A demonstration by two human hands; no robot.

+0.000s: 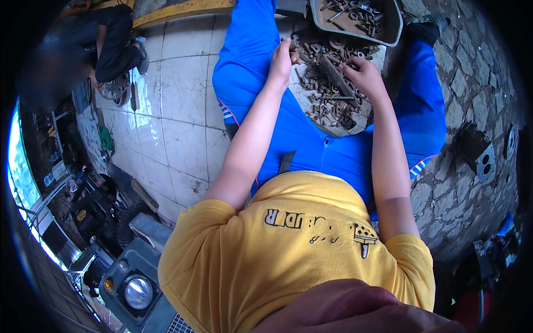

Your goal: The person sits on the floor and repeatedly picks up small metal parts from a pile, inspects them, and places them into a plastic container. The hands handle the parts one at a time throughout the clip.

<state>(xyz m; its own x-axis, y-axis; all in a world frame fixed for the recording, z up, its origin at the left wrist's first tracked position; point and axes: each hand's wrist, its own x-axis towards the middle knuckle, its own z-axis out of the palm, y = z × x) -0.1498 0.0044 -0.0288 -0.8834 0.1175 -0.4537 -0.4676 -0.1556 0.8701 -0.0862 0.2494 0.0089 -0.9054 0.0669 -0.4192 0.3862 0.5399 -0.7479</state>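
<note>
Close in, left hand: the person's left hand hangs at the left edge of the hardware, fingers curled; whether they grasp a small part cannot be told.
Right hand: opposite, the person's right hand bends its fingers beside a long flat dark metal bar; its grip, too, cannot be made out.
Loose hardware: a spread of rusty brown bolts, nuts and washers lies on the floor between two legs in bright blue trousers, the bar on top.
Tray: a grey, straight-sided bin holds more bolts just beyond.
Floor: glossy off-white square tiles with dark joints meet irregular grey stonework at right.
Room: a co-worker in dark clothes sits at upper left; a dark vehicle front with a round headlight stands at lower left.
Lettering: dark outlined characters and a brush-like graphic mark the mustard-yellow T-shirt.
</note>
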